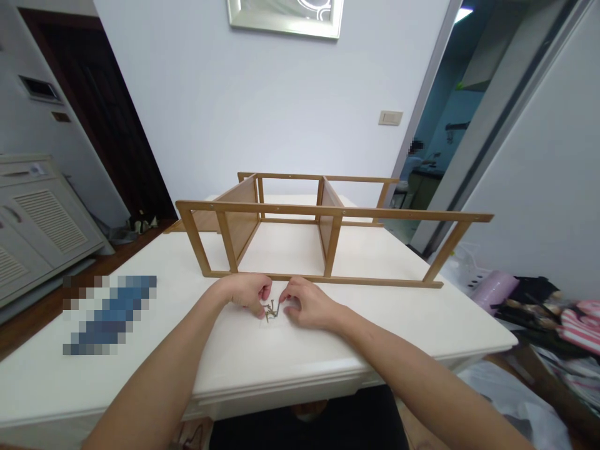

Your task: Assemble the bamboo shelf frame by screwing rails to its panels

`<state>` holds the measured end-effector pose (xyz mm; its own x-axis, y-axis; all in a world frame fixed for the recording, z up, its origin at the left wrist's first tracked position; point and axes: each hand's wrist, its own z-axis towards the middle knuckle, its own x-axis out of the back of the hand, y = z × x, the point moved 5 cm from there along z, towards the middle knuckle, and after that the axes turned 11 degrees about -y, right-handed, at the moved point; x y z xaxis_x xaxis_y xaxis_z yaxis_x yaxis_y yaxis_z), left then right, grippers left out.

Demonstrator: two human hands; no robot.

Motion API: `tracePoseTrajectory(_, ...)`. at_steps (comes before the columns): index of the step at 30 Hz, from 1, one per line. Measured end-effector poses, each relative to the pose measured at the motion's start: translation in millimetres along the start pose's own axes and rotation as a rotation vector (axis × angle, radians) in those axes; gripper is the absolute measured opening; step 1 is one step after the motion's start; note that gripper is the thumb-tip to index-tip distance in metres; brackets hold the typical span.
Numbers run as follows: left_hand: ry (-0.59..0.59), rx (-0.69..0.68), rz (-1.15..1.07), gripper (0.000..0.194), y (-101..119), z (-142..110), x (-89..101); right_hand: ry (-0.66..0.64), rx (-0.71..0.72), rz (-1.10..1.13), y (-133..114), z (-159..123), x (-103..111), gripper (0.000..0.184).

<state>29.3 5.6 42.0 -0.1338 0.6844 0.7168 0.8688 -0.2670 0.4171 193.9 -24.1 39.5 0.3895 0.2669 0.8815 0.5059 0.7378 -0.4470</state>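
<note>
Several brass-coloured screws [271,310] lie in a small heap near the front of the white table [375,325]. An L-shaped grey metal piece that looks like a hex key [278,309] lies against their right side. My left hand [247,292] reaches in from the left, fingers curled, thumb tip touching the heap. From the other side my right hand [308,304] bends over it, index fingertip at the metal piece, thumb and finger apart. Just behind both hands a wooden shelf frame [337,244] rests on its side, with two panels across it.
On the left of the table is a blurred-out blue item [112,315]. A wooden board [199,222] sticks out behind the frame's left end. Beyond the table's right edge are a lilac roll [494,290] and piled cloth. Another person [413,159] is in the room behind.
</note>
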Motion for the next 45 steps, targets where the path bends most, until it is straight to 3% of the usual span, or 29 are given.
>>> tracePoseTrajectory(4,0.049,-0.016,0.014,0.038,7,2,0.3,-0.009,-0.07,-0.029,7,1,8,0.02)
tracePoseTrajectory(10,0.032,-0.097,-0.026,0.034,11,9,-3.9,-0.021,-0.085,-0.073,7,-2,15,0.023)
tracePoseTrajectory(19,0.022,-0.178,-0.161,0.023,4,16,-4.0,0.026,-0.062,-0.155,6,4,-6,0.022)
tracePoseTrajectory(24,0.239,-0.256,-0.29,0.014,6,24,2.0,0.029,-0.065,-0.188,7,5,-10,0.021)
tracePoseTrajectory(29,0.45,-0.277,-0.36,0.012,2,26,10.7,0.066,-0.095,0.017,13,7,-8,0.014)
tracePoseTrajectory(37,0.758,-0.232,-0.206,0.009,7,25,11.7,0.243,-0.162,0.329,24,9,-1,0.003)
tracePoseTrajectory(41,0.823,-0.274,-0.082,0.01,22,29,4.7,0.329,-0.159,0.32,27,3,3,0.004)
tracePoseTrajectory(45,0.82,-0.306,-0.041,0.012,30,31,-1.5,0.364,-0.179,0.302,40,-25,12,0.004)
